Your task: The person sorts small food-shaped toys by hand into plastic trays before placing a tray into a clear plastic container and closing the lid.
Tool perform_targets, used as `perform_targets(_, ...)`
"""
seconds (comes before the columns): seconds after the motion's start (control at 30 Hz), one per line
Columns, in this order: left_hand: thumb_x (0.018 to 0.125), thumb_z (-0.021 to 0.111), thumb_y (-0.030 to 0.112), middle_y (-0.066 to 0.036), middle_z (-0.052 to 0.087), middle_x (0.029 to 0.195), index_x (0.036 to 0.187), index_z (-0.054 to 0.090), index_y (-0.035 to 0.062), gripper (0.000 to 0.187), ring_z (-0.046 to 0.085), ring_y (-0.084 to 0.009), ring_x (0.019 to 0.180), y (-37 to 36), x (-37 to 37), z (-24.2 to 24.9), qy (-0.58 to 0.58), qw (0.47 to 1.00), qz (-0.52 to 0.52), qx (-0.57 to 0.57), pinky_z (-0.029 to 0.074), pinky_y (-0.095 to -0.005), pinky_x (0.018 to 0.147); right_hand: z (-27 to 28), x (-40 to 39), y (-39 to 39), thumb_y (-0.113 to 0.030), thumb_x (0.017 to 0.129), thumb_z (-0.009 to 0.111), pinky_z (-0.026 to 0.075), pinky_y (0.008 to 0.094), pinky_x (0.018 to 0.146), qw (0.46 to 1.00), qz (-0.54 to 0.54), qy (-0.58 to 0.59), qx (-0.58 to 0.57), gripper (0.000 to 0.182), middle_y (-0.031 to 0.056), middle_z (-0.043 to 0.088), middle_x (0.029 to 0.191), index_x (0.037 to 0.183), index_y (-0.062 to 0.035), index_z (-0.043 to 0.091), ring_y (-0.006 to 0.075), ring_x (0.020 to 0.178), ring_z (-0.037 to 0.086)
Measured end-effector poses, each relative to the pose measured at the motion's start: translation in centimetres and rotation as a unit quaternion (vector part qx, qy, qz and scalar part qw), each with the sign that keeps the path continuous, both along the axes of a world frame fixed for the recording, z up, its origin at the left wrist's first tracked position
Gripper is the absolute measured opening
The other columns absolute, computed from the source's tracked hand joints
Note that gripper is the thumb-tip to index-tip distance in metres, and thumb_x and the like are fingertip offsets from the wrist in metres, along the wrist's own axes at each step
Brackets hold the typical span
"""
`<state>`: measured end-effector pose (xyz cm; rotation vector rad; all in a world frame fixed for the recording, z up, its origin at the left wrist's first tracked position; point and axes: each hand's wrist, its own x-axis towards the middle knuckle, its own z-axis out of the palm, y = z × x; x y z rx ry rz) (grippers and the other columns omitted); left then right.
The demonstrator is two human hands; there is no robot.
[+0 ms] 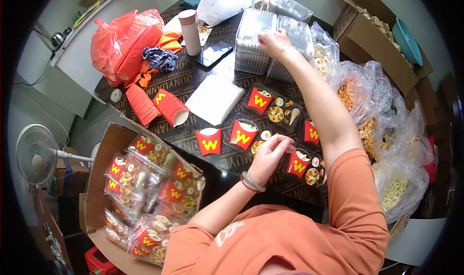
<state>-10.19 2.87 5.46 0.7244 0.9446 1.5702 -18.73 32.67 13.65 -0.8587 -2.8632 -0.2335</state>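
Observation:
My right hand (276, 42) reaches to the back of the table, its fingers bent over the top of two stacks of clear plastic trays (252, 48), closed on a tray at the top. Over the front of the table is my left hand (270, 160), fingertips pinched together; whatever is between them is too small to make out. Around it lie clear trays holding red fry boxes (242, 135) with a yellow mark and small toy food pieces (275, 114). A red fry box (209, 141) lies just left of these.
Flat red boxes (142, 106) and a white sheet stack (215, 98) lie on the left. A cardboard box (116, 144) of packed sets stands front left. Bags of small pieces (367, 135) line the right. A bottle (190, 33) and phone (214, 53) stand behind.

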Motion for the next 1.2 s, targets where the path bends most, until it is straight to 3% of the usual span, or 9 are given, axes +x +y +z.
perform_targets(0.27, 0.100, 0.050, 0.020, -0.006, 0.066, 0.093, 0.106, 0.059, 0.0011, 0.022, 0.063, -0.0136, 0.091, 2.0, -2.9, 0.6, -0.052, 0.997, 0.054, 0.003, 0.049, -0.0272, 0.086, 1.0, 0.3, 3.0, -0.025, 0.087, 0.060, 0.046, 0.0439, 0.085, 0.992, 0.087, 0.048, -0.083, 0.016, 0.0098, 0.069, 0.089, 0.091, -0.0099, 0.066, 0.0293, 0.087, 0.065)
perform_targets(0.43, 0.100, 0.049, 0.024, -0.012, 0.066, 0.107, 0.121, 0.053, 0.0045, 0.028, 0.063, -0.0204, 0.103, 5.1, -7.0, 0.7, -0.211, 0.975, 0.067, 0.018, 0.048, -0.0323, 0.095, 0.1, 1.3, 1.9, -0.023, 0.091, 0.056, 0.043, 0.0421, 0.090, 0.979, 0.157, 0.108, 0.073, 0.016, 0.0101, 0.065, 0.090, 0.092, -0.0083, 0.060, 0.0290, 0.092, 0.062)
perform_targets(0.57, 0.100, 0.048, 0.036, -0.020, 0.048, 0.136, 0.127, 0.044, 0.0083, 0.039, 0.048, -0.0327, 0.127, 7.5, -10.8, 0.3, -0.354, 0.931, 0.041, 0.076, 0.038, -0.0505, 0.108, 2.3, 3.9, -1.9, -0.021, 0.091, 0.057, 0.042, 0.0413, 0.090, 0.970, 0.212, 0.110, 0.044, 0.013, 0.0089, 0.062, 0.092, 0.092, -0.0082, 0.057, 0.0284, 0.090, 0.061)
perform_targets(0.73, 0.092, 0.056, 0.050, -0.016, 0.044, 0.140, 0.142, 0.035, 0.0138, 0.065, 0.044, -0.0339, 0.129, 7.2, -12.3, 0.6, -0.457, 0.870, -0.032, 0.182, 0.035, -0.0584, 0.106, 2.8, 11.1, -11.5, -0.015, 0.087, 0.061, 0.047, 0.0384, 0.085, 0.938, 0.340, 0.071, 0.007, 0.010, 0.0075, 0.058, 0.088, 0.089, -0.0075, 0.055, 0.0274, 0.088, 0.060)
perform_targets(0.77, 0.092, 0.056, 0.049, -0.017, 0.048, 0.136, 0.141, 0.039, 0.0139, 0.062, 0.047, -0.0355, 0.127, 7.2, -12.0, 0.2, -0.524, 0.826, -0.035, 0.206, 0.036, -0.0604, 0.105, 2.7, 12.8, -13.2, -0.015, 0.086, 0.062, 0.047, 0.0381, 0.084, 0.936, 0.347, 0.059, -0.010, 0.011, 0.0072, 0.058, 0.088, 0.090, -0.0077, 0.055, 0.0275, 0.088, 0.060)
perform_targets(0.83, 0.095, 0.052, 0.047, -0.018, 0.051, 0.133, 0.140, 0.039, 0.0137, 0.058, 0.049, -0.0371, 0.124, 5.4, -11.0, 0.1, -0.521, 0.837, -0.062, 0.159, 0.037, -0.0614, 0.104, 2.3, 15.9, -15.6, -0.014, 0.084, 0.065, 0.049, 0.0377, 0.081, 0.937, 0.346, 0.040, -0.035, 0.013, 0.0059, 0.058, 0.090, 0.091, -0.0082, 0.057, 0.0263, 0.088, 0.060)
perform_targets(1.0, 0.098, 0.049, 0.041, -0.015, 0.054, 0.127, 0.135, 0.046, 0.0131, 0.047, 0.052, -0.0328, 0.121, 2.0, -5.3, -1.3, -0.482, 0.868, -0.052, 0.106, 0.045, -0.0522, 0.101, 0.7, 20.3, -18.1, -0.016, 0.088, 0.065, 0.050, 0.0342, 0.075, 0.912, 0.245, 0.081, -0.318, 0.012, 0.0072, 0.061, 0.089, 0.086, -0.0047, 0.066, 0.0252, 0.083, 0.062)
perform_targets(1.13, 0.094, 0.054, 0.051, -0.008, 0.054, 0.128, 0.136, 0.045, 0.0149, 0.056, 0.056, -0.0236, 0.115, 0.7, 0.0, -0.7, -0.499, 0.860, -0.066, 0.085, 0.051, -0.0386, 0.095, -0.8, 19.9, -20.7, -0.021, 0.085, 0.072, 0.045, 0.0224, 0.057, 0.834, 0.084, 0.156, -0.522, 0.027, 0.0018, 0.062, 0.079, 0.100, -0.0024, 0.059, 0.0064, 0.067, 0.059)
perform_targets(1.2, 0.093, 0.049, 0.058, -0.005, 0.053, 0.128, 0.138, 0.044, 0.0157, 0.062, 0.055, -0.0221, 0.115, 0.0, 1.3, -0.8, -0.478, 0.873, -0.043, 0.083, 0.050, -0.0376, 0.095, -1.7, 20.2, -21.7, -0.022, 0.086, 0.073, 0.042, 0.0210, 0.049, 0.792, 0.008, 0.178, -0.585, 0.027, 0.0023, 0.060, 0.071, 0.095, -0.0023, 0.057, 0.0071, 0.054, 0.056)
